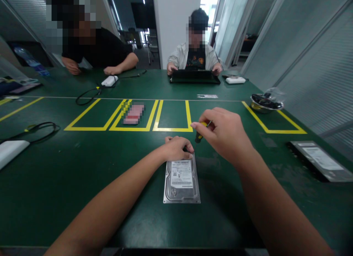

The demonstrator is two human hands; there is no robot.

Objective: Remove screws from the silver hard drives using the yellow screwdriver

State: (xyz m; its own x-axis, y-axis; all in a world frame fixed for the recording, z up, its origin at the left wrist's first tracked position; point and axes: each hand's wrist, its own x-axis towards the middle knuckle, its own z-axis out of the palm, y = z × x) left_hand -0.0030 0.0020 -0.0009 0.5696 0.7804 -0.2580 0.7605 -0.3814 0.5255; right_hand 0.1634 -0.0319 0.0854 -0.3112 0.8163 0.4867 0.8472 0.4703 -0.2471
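A silver hard drive [182, 179] with a white label lies flat on the green table in front of me. My left hand [179, 147] is closed over its far end, fingers curled on its edges and covering that part. To the right and a little above the drive, my right hand [223, 133] is closed around a small yellow and black screwdriver [199, 135]. The black end of the screwdriver points down toward the table, apart from the drive. Part of the tool is hidden by the fingers.
A second drive-like unit [322, 160] lies at the right. Behind it stands a metal bowl [266, 104] of dark items. Yellow tape [173, 129] marks rectangles. A cable [46, 127] and white box [11, 151] are left. Two people sit opposite, one holding a black tablet-like object [194, 76].
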